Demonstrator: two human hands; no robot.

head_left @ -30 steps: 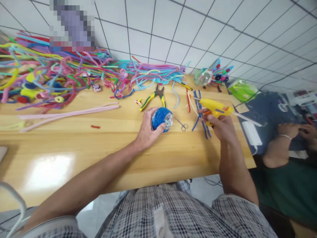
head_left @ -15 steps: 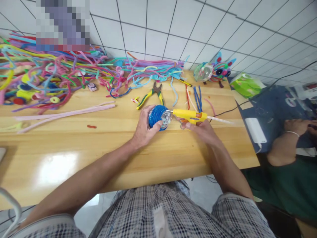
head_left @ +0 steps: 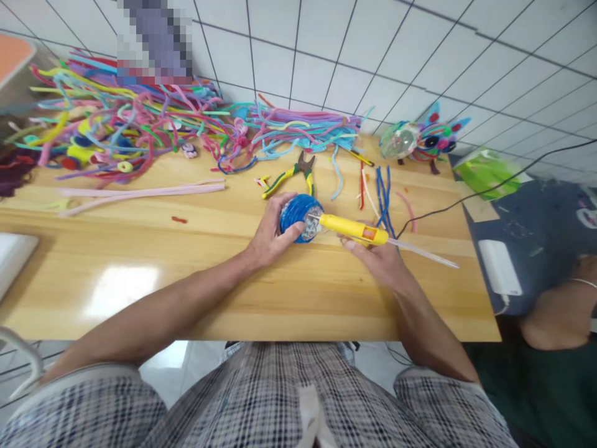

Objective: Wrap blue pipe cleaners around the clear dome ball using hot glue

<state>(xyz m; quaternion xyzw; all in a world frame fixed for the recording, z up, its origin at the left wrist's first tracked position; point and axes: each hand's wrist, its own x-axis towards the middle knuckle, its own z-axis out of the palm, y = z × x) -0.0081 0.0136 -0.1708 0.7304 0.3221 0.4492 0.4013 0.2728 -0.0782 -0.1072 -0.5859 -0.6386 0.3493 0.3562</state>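
Note:
My left hand [head_left: 274,231] is wrapped round a clear rounded piece wound with blue pipe cleaner [head_left: 298,210], its thumb across the front. The clear, glossy side of this piece faces right. In my right hand [head_left: 377,256] is a yellow hot glue gun [head_left: 352,228], with a clear glue stick [head_left: 426,254] poking out of its back. The gun's metal tip is at the clear side of the piece; whether it touches, I cannot tell. Just behind the piece lie green-and-yellow pliers [head_left: 298,173] with their handles spread.
Heaps of coloured pipe cleaners [head_left: 140,118] lie along the wall. A finished-looking animal figure [head_left: 433,142] stands at the back right, near blue pipe cleaner pieces [head_left: 383,194]. A black cord [head_left: 433,214] crosses the right side. Another person's arm [head_left: 559,305] is at the right edge.
The glue gun has tilted, its tip moving from the piece's edge onto the clear side and its back end dropping. The view has shifted slightly left.

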